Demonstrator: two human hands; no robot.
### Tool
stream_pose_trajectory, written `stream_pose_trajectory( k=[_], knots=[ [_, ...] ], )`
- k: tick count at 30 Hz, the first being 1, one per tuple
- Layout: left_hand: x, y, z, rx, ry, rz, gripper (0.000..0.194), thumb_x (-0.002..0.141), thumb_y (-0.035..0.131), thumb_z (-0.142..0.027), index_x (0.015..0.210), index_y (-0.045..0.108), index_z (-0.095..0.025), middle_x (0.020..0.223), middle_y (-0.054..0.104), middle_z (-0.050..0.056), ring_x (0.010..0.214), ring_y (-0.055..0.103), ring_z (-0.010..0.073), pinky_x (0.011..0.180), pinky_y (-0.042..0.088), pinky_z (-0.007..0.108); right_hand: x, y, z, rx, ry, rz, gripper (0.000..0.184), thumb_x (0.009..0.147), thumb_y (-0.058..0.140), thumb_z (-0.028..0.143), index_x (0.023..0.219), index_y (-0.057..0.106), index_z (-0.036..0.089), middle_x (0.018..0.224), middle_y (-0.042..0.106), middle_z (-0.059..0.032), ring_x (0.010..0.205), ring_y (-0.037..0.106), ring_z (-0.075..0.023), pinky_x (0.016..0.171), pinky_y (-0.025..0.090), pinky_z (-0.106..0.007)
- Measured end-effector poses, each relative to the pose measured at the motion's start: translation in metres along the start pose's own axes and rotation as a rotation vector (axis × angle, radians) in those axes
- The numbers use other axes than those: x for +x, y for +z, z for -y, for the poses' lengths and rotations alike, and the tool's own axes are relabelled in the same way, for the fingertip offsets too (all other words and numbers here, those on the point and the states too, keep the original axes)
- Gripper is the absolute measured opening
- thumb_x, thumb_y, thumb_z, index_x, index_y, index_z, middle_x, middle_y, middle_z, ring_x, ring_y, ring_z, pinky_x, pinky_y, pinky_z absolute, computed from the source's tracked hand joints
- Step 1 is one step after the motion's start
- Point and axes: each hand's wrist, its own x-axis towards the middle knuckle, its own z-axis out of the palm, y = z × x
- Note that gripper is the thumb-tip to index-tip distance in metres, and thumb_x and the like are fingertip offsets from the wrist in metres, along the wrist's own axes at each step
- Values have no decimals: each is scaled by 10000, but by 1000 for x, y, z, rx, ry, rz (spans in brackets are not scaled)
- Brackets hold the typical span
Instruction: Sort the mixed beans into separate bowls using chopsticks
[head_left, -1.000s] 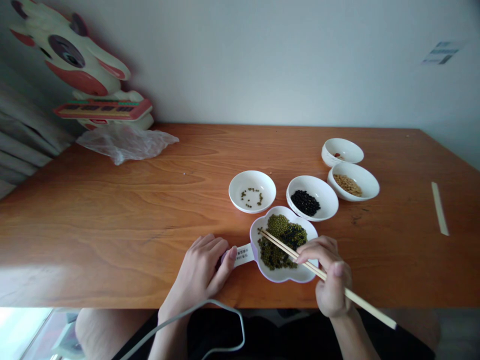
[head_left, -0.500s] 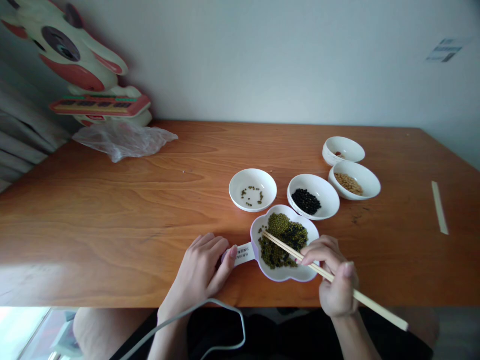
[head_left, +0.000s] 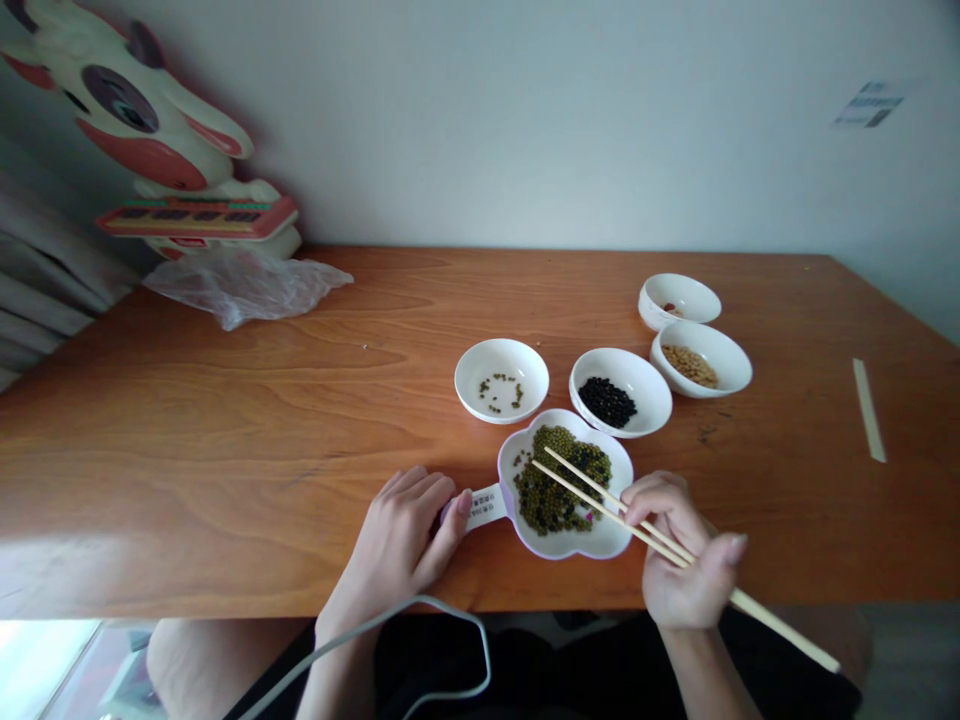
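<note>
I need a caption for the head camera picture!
Right hand holds chopsticks over a dish of beans; left hand grips its handle.

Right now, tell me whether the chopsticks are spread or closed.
Spread: the chopsticks in the right hand show a clear gap between their tips, with beans visible through it.

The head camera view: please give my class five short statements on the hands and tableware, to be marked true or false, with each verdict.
1. The right hand holds a pair of chopsticks. True.
2. The chopsticks' tips are touching each other. False: they are spread apart, over the flower-shaped dish.
3. The left hand is on the handle of the flower-shaped dish. True.
4. The plastic bag lies to the right of all the bowls. False: the plastic bag lies at the left, by the cow toy.
5. The black beans fill a white bowl only partly. True.
</note>
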Motion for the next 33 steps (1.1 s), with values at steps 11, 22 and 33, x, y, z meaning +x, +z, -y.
stream_pose_trajectory(
  k=[11, 22, 33],
  knots=[
    [0, 1, 0, 7, -2, 4, 392, 1158, 430, -368, 797, 472, -220, 788, 578, 26, 771, 509, 215, 758, 350, 370, 1, 2, -3, -43, 14, 47, 772, 1096, 174, 707, 724, 681, 261, 733, 612, -63, 806, 561, -274, 776, 404, -450],
    [-1, 0, 1, 22, 14, -11, 372, 1147, 445, -341, 796, 473, -222, 773, 591, 27, 751, 519, 212, 736, 355, 359, -12, -29, -4, 107, 55, -114, 827, 1083, 157, 726, 724, 719, 237, 684, 617, -76, 726, 593, -275, 727, 432, -437],
    [-1, 1, 2, 15, 3, 7, 383, 1157, 424, -358, 800, 459, -223, 780, 576, 26, 752, 495, 213, 740, 337, 374, -11, -24, -2, 62, 128, -76, 878, 1032, 179, 830, 709, 729, 226, 711, 643, -78, 710, 612, -259, 628, 452, -389]
  ],
)
